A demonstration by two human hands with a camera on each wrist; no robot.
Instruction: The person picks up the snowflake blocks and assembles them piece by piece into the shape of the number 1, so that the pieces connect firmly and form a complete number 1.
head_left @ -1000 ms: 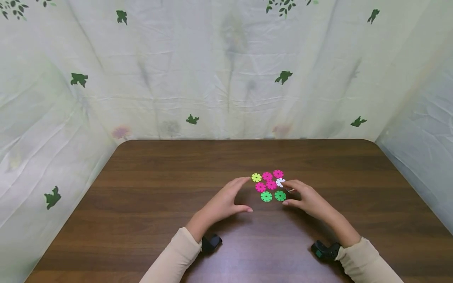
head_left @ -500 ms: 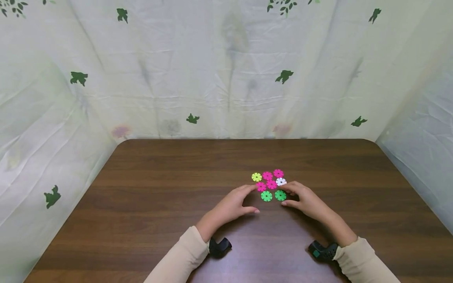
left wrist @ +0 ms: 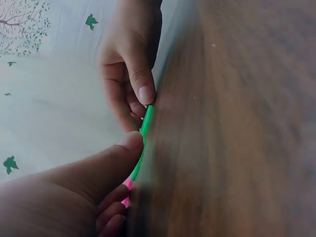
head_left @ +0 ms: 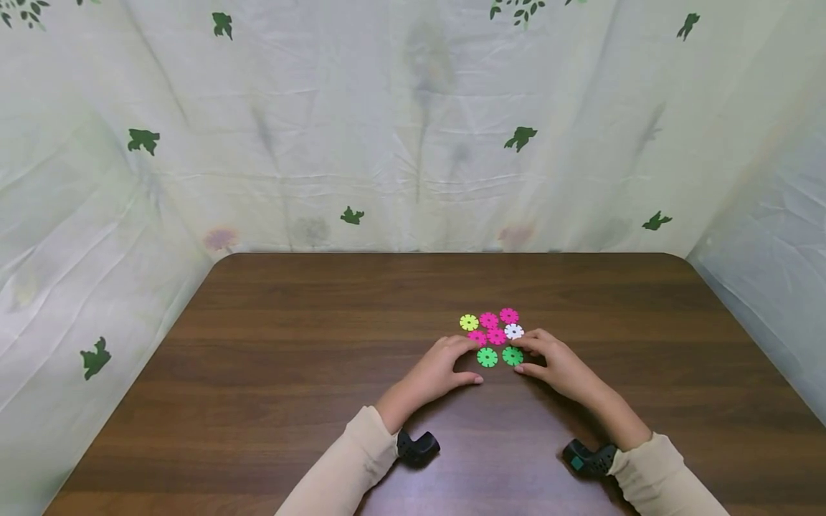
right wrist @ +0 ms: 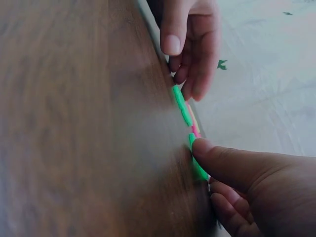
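Several flat, round notched discs lie close together on the table. At the near side are a left green disc (head_left: 487, 357) and a right green disc (head_left: 513, 356). My right hand (head_left: 568, 367) pinches the right green disc at its edge between thumb and fingers. Beside the left green disc, my left hand (head_left: 434, 373) is spread with thumb and fingers apart, its fingertips overlapping a pink disc (head_left: 475, 335). A white disc (head_left: 513, 331) lies just beyond the right fingertips. In the right wrist view the green discs (right wrist: 181, 104) are seen edge-on, low against the table.
Behind the green pair sit more pink discs (head_left: 496, 336) and a yellow disc (head_left: 469, 322). The brown wooden table (head_left: 290, 344) extends to both sides. A pale curtain (head_left: 381, 129) with green bird shapes hangs behind its far edge. Each wrist wears a black camera (head_left: 419, 450).
My left hand has moved right and slightly nearer, from beside the yellow disc to the left green one. My right hand has shifted slightly left, its fingers coming in around the right green disc.
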